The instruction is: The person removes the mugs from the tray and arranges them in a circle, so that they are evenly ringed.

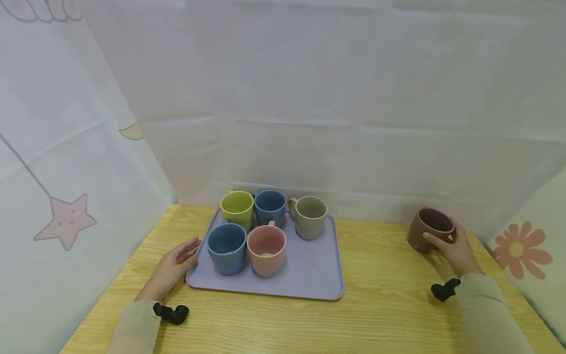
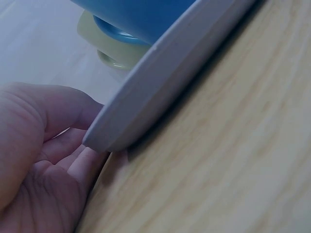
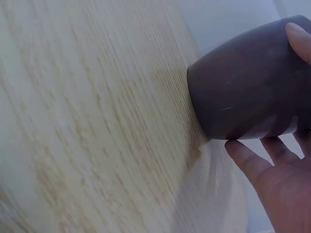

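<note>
My right hand (image 1: 460, 250) grips a brown mug (image 1: 420, 235) at the right back of the table, with the thumb near its rim. In the right wrist view, fingers (image 3: 250, 160) lie along the side of the mug (image 3: 243, 82); its base is at or just above the wood. At the lilac tray (image 1: 305, 280), my left hand (image 1: 170, 268) touches the left edge with loosely extended fingers. On that tray stand a yellow-green mug (image 1: 237, 210), two blue mugs, one behind (image 1: 270, 209) and one in front (image 1: 227, 250), a pink mug (image 1: 267, 253) and a grey mug (image 1: 310, 221).
The wooden table (image 1: 376, 305) reaches back to a white cloth (image 1: 283, 98). Printed cloth hangs at both sides, with a pink star (image 1: 67, 221) on the left and a flower (image 1: 522, 250) on the right. Bare wood separates the tray from the brown mug.
</note>
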`<state>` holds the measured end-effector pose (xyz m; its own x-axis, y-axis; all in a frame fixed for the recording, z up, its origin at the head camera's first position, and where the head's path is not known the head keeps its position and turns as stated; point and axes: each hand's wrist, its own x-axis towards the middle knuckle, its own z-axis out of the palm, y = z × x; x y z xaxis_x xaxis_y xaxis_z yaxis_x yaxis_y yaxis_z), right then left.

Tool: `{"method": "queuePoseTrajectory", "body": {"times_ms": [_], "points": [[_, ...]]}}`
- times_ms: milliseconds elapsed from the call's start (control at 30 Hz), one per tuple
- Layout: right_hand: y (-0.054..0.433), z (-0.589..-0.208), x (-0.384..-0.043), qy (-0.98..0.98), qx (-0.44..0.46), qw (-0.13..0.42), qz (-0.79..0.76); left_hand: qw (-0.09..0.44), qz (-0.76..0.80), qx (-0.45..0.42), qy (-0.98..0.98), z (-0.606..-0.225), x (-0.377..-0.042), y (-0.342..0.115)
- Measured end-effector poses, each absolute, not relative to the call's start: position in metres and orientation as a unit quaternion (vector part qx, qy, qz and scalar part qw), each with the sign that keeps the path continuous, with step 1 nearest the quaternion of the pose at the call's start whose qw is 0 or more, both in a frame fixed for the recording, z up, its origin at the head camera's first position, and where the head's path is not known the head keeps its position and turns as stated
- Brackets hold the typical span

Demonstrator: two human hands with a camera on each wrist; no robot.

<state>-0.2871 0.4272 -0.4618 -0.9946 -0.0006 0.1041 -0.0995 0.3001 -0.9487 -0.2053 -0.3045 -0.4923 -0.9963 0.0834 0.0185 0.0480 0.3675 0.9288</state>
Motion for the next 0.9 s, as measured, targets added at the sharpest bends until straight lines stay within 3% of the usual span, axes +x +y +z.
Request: {"method": "queuePoseTrajectory", "body": {"times_ms": [500, 900], "points": [[0.408, -0.467, -0.281, -0.781, -0.049, 0.035, 0.621, 0.010, 0.553, 0.035, 0.832, -0.504, -0.202, -0.305], [0.358, -0.452, -0.262, -0.718, -0.235, 0.058, 0.652, 0.013, 0.559, 0.027, 0.828, -0.494, -0.205, -0.306]]}}
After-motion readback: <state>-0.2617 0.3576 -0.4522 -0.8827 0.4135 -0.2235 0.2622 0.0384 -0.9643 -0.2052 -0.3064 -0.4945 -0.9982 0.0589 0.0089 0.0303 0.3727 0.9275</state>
